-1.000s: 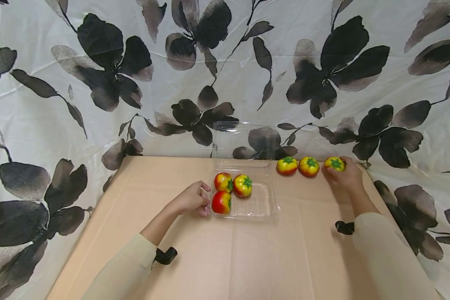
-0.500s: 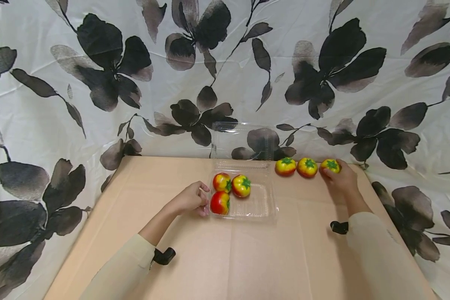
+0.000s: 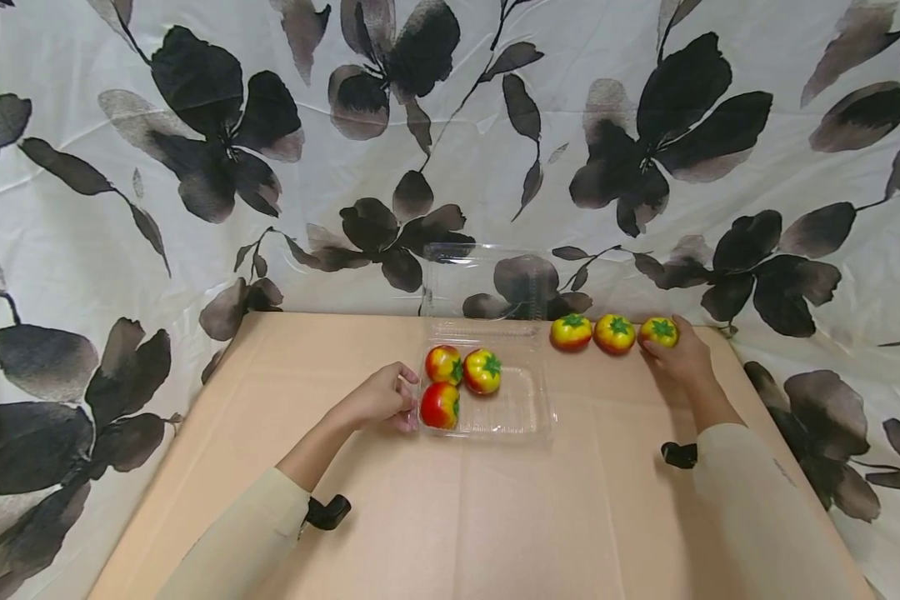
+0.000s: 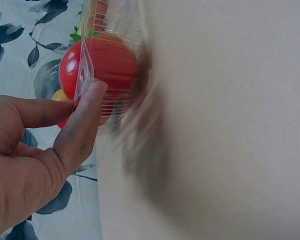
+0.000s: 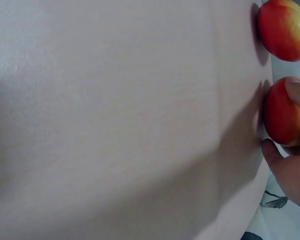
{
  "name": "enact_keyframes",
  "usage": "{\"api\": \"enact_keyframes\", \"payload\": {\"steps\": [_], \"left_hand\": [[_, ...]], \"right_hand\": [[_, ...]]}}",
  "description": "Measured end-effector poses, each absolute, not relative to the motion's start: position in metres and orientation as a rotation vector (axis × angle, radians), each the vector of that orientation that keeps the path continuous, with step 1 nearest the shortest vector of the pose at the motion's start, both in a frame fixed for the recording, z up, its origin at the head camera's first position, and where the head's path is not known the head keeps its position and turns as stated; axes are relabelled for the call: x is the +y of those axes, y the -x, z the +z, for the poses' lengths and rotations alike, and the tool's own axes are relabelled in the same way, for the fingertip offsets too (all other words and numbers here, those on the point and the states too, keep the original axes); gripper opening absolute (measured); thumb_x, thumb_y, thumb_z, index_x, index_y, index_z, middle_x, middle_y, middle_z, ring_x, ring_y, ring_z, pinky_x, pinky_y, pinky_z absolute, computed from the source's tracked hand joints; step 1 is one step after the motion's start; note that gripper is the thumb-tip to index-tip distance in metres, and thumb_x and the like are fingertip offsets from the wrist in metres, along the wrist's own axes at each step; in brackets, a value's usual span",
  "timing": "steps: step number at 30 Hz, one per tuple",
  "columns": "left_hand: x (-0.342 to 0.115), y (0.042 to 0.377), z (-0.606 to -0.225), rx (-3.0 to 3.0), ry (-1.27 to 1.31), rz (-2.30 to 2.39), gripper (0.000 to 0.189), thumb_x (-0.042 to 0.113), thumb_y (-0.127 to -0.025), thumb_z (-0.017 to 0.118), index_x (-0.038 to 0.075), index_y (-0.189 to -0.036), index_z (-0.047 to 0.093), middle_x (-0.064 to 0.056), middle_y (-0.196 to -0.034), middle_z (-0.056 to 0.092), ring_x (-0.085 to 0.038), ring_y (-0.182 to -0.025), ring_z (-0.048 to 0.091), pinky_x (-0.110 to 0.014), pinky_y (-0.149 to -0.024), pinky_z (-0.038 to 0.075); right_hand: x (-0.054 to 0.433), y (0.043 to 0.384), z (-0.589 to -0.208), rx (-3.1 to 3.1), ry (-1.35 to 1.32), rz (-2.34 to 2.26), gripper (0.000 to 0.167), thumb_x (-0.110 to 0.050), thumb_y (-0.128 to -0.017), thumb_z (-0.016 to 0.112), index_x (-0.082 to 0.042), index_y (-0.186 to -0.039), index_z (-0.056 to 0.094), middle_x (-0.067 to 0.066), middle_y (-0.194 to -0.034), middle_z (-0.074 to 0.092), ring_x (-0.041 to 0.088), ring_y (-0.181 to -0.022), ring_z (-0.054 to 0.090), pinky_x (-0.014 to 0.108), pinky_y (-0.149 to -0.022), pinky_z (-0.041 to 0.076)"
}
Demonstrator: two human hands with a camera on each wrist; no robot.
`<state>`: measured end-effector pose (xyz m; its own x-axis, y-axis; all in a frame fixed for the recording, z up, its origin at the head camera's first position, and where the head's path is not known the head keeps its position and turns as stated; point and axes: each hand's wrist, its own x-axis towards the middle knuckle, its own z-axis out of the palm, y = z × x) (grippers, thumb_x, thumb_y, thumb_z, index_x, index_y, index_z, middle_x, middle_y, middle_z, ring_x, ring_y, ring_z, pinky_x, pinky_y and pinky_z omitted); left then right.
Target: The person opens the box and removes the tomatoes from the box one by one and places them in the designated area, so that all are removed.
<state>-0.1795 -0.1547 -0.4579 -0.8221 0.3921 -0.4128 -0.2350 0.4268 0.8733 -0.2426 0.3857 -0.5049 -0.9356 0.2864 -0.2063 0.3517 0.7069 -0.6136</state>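
My left hand (image 3: 382,396) pinches the left rim of a clear plastic clamshell container (image 3: 521,400); thumb and finger meet on that rim in the left wrist view. Inside, along its left part, lie three glossy red-and-yellow fruits with green star-shaped tops, among them a mostly red one (image 3: 440,406) at the front. My right hand (image 3: 686,354) grips another such fruit (image 3: 658,332) at the table's back edge, its thumb (image 5: 297,92) over the fruit's side in the right wrist view. Left of it sit a middle fruit (image 3: 614,334) and one closer to the container (image 3: 571,332).
The container's transparent lid (image 3: 487,279) stands raised behind it, against a white cloth (image 3: 270,250) with dark flowers. A tan table (image 3: 420,517) carries everything. Black wrist mounts (image 3: 328,512) show at both sleeves.
My right hand and its fruit have shifted slightly left, closer to the neighbouring fruit, mostly in the first half second. The left hand keeps its place at the container's rim.
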Motion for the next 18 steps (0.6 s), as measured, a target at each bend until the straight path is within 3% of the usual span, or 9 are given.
{"api": "enact_keyframes", "payload": {"steps": [18], "left_hand": [[-0.1544,0.1815,-0.4595,2.096,-0.128,1.43,0.037,-0.007,-0.097,0.057,-0.008,-0.13,0.041,-0.021,-0.084,0.066,-0.025,-0.064,0.071,-0.038,-0.066,0.066]], "right_hand": [[0.3819,0.2384,-0.4977,2.81,-0.543,-1.054,0.091,-0.031,-0.103,0.062,0.001,-0.163,0.0,0.038,-0.162,0.019,0.059,-0.145,0.025,0.07,-0.122,0.023]]}}
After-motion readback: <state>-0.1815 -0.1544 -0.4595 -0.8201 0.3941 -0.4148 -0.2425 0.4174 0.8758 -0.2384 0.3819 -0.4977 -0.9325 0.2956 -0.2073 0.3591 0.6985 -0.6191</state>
